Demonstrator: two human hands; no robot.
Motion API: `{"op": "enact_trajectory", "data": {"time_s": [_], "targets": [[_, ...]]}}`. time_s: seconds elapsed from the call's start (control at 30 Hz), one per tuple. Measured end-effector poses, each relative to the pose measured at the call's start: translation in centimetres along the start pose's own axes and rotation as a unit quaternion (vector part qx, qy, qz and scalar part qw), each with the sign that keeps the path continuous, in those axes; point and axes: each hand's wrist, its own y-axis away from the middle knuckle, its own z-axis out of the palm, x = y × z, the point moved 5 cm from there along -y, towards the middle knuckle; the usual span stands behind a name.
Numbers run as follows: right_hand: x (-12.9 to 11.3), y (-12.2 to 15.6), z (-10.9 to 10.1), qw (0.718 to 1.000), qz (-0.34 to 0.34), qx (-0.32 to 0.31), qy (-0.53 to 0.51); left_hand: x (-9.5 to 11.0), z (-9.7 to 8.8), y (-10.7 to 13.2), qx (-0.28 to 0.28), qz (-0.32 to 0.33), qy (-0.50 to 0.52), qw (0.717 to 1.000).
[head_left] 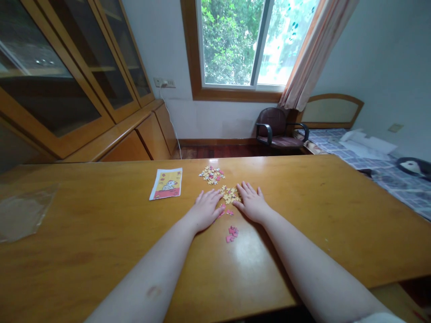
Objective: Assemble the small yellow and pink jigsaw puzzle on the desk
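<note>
Both of my hands lie flat on a wooden table [303, 211]. My left hand [206, 208] and my right hand [252, 202] have their fingers stretched out on either side of a small cluster of yellow puzzle pieces [230, 194]. A second pile of yellow and red pieces [212, 174] lies just beyond. Some pink pieces [232, 233] sit nearer to me between my forearms, and a few more [229, 211] lie by my fingertips. A printed picture card [166, 183] lies to the left of the piles.
A clear plastic bag [23, 213] lies at the table's left edge. Wooden cabinets with glass doors [67, 85] stand on the left. Beyond the table are a dark armchair [278, 128], a window and a bed [377, 157] on the right.
</note>
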Motion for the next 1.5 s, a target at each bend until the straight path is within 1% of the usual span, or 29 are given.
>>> {"op": "enact_trajectory", "data": {"time_s": [0.1, 0.2, 0.3, 0.4, 0.5, 0.67, 0.77, 0.83, 1.0, 1.07, 1.17, 1.27, 1.33, 1.4, 1.5], "targets": [[-0.5, -0.2, -0.2, 1.0, -0.024, 0.008, -0.012, 0.3, 0.0, 0.0, -0.005, 0.011, 0.006, 1.0], [-1.1, -0.1, -0.4, 0.997, -0.064, 0.017, -0.027, 0.3, 0.0, 0.0, -0.001, 0.016, 0.007, 1.0], [-1.8, 0.2, -0.6, 0.993, -0.112, 0.021, -0.034, -0.1, -0.2, -0.2, 0.029, 0.002, 0.002, 1.0], [-2.6, 0.3, -0.7, 0.988, -0.152, 0.017, -0.016, -0.5, -0.3, -0.3, 0.061, -0.014, -0.006, 0.998], [-3.2, 0.2, -0.7, 0.986, -0.165, 0.014, 0.008, -0.7, -0.3, -0.5, 0.073, -0.015, -0.002, 0.997], [-3.6, 0.1, -0.4, 0.982, -0.189, -0.007, 0.03, -0.8, -0.5, -0.5, 0.087, -0.01, 0.018, 0.996], [-3.5, 0.1, -0.3, 0.981, -0.191, -0.008, 0.027, -1.0, -0.6, -0.5, 0.092, -0.012, 0.024, 0.995], [-3.2, -0.1, -0.2, 0.984, -0.178, -0.008, 0.025, -1.0, -0.8, -0.4, 0.094, -0.012, 0.027, 0.995], [-1.6, -0.8, -0.3, 0.995, -0.099, 0.009, 0.03, -0.9, -1.5, -0.2, 0.109, -0.005, 0.038, 0.993], [-1.4, -0.8, -0.5, 0.996, -0.088, 0.019, 0.028, -0.8, -1.6, -0.2, 0.111, -0.001, 0.038, 0.993], [-2.0, -0.3, -0.8, 0.992, -0.118, 0.027, 0.027, -0.7, -1.6, -0.2, 0.114, -0.003, 0.03, 0.993], [-3.3, 0.4, -0.4, 0.983, -0.181, 0.012, 0.034, -0.9, -1.5, -0.2, 0.117, -0.008, 0.027, 0.993], [-3.8, 0.7, 0.0, 0.979, -0.2, 0.002, 0.04, -1.0, -1.4, -0.3, 0.118, -0.011, 0.031, 0.992], [-3.8, 0.7, 0.2, 0.98, -0.193, 0.002, 0.043, -1.0, -1.3, -0.3, 0.117, -0.011, 0.035, 0.992], [-3.1, 0.3, 0.2, 0.987, -0.152, 0.011, 0.046, -1.0, -1.2, -0.4, 0.117, -0.007, 0.038, 0.992]]}}
